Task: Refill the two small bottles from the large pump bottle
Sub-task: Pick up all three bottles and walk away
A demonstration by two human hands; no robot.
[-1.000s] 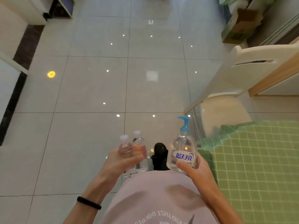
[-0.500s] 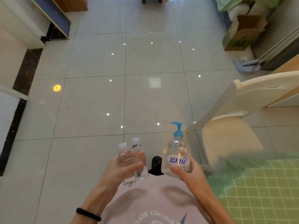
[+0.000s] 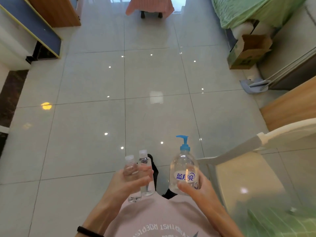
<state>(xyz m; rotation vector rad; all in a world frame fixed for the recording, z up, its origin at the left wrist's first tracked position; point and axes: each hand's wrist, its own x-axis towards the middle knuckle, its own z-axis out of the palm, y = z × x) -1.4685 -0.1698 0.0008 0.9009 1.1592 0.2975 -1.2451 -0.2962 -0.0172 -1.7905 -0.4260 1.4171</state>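
Both hands are raised in front of the person's chest, and each is holding something. The left hand (image 3: 126,183) is curled round two clear bottles at once: a small bottle (image 3: 130,167) on the outer side and a second small bottle (image 3: 144,162) just beside it. The two touch along their sides and stand roughly upright. The thumb lies across their fronts and the fingers wrap behind, so only the necks, the clear caps and the bottoms show. Both caps are on. I cannot tell how much is inside either one.

The right hand (image 3: 198,189) grips the lower part of the pump bottle (image 3: 183,166), with the thumb across the front under the blue-lettered label and the fingers round the back. It stands upright, and its blue pump head (image 3: 183,144) has the spout pointing to the person's left.

The pump bottle is near the small ones but not touching them; a dark shoe (image 3: 153,168) shows through the gap. All three bottles are in the air above the tiled floor (image 3: 85,134), resting on nothing. A black band (image 3: 87,230) circles the left wrist, over a pink shirt (image 3: 162,219). A white chair (image 3: 239,168) stands to the right, with a blurred green checked cloth (image 3: 277,223) in the lower right corner
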